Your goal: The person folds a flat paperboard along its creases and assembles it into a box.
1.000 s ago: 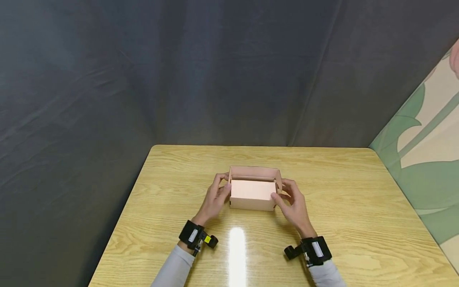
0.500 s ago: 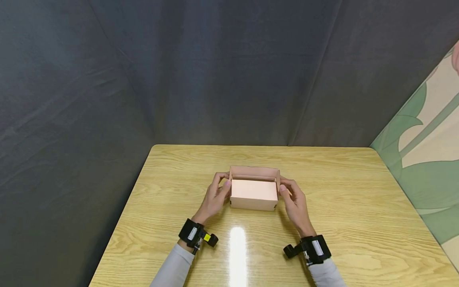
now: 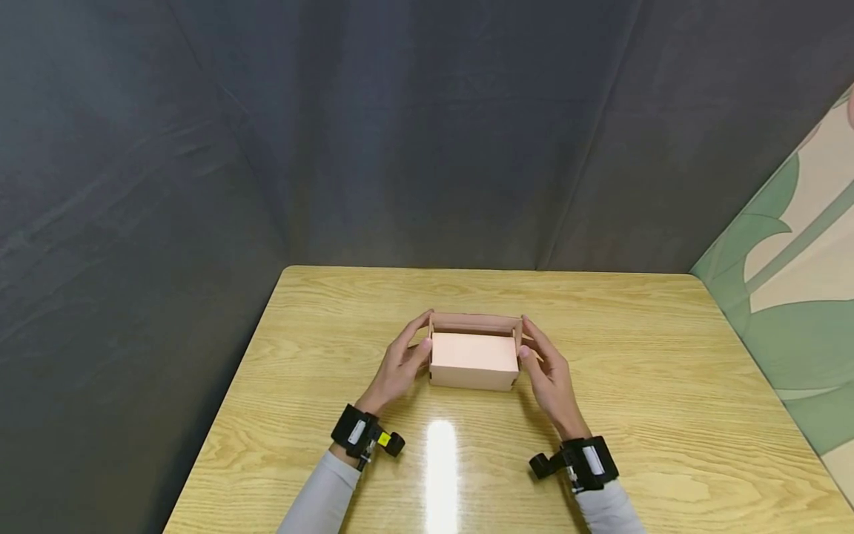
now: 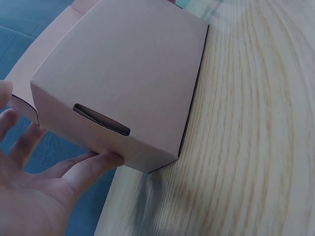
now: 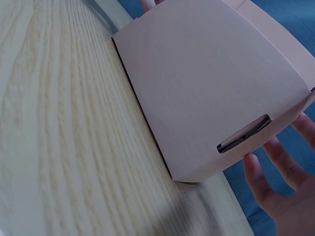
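A pinkish cardboard box (image 3: 474, 377) stands on the table in the head view. Its lid is raised along the far side, with an open gap in front of it. At the box's left end, my left hand (image 3: 395, 373) holds the box, thumb on the near end and forefinger at the lid's far corner. My right hand (image 3: 552, 380) grips the other end in much the same way. A dark slot shows near the edge of the cardboard box (image 4: 118, 59) in the left wrist view. The cardboard box (image 5: 197, 73) hides some fingertips in the right wrist view.
The wooden table (image 3: 333, 311) ends at a dark curtain (image 3: 427, 148) behind and to the left. A patterned panel with green leaves (image 3: 800, 297) borders its right side. A bright reflection lies on the tabletop in front of the box.
The right thumb has slid from the box's front right corner to its right end. Fingers of both hands have reached up to the lid's far corners, and the lid leans slightly lower.
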Action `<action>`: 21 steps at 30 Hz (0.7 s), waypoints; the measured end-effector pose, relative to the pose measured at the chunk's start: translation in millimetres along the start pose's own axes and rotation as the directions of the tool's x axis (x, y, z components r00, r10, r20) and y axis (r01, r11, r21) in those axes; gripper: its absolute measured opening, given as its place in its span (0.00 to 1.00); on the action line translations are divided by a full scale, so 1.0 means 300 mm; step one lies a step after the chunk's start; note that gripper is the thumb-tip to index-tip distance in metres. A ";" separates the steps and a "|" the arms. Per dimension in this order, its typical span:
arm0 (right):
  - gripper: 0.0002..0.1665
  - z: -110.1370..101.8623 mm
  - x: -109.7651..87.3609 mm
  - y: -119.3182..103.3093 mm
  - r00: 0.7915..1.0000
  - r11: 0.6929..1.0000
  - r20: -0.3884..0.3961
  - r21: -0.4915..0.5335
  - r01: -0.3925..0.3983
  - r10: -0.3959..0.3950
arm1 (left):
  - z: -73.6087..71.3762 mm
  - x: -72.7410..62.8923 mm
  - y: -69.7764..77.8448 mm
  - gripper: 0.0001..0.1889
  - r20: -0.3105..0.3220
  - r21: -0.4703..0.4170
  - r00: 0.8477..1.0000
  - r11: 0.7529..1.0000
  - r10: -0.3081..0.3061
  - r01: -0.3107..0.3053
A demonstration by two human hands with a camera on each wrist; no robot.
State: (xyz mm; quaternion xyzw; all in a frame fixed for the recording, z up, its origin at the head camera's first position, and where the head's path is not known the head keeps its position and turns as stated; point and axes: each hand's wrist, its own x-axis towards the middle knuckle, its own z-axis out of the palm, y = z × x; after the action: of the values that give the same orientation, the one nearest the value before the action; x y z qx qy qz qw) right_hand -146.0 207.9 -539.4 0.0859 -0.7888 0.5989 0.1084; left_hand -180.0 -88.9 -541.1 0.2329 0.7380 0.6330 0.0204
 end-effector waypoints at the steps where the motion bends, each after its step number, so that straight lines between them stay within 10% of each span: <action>1: 0.32 -0.001 0.000 0.000 1.000 1.000 0.007 -0.004 0.006 -0.006 | -0.001 0.000 0.001 0.29 0.004 0.003 1.000 1.000 0.002 -0.002; 21: 0.31 -0.017 0.007 -0.014 0.997 0.998 0.080 -0.061 0.029 -0.024 | -0.022 -0.008 -0.006 0.29 0.038 -0.034 0.998 0.998 -0.051 0.052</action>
State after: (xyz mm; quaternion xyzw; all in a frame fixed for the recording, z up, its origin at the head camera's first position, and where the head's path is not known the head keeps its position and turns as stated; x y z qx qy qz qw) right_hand -146.6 211.6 -533.6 0.1164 -0.8096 0.5686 0.0878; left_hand -180.5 -96.1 -542.1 0.2251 0.7322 0.6405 0.0545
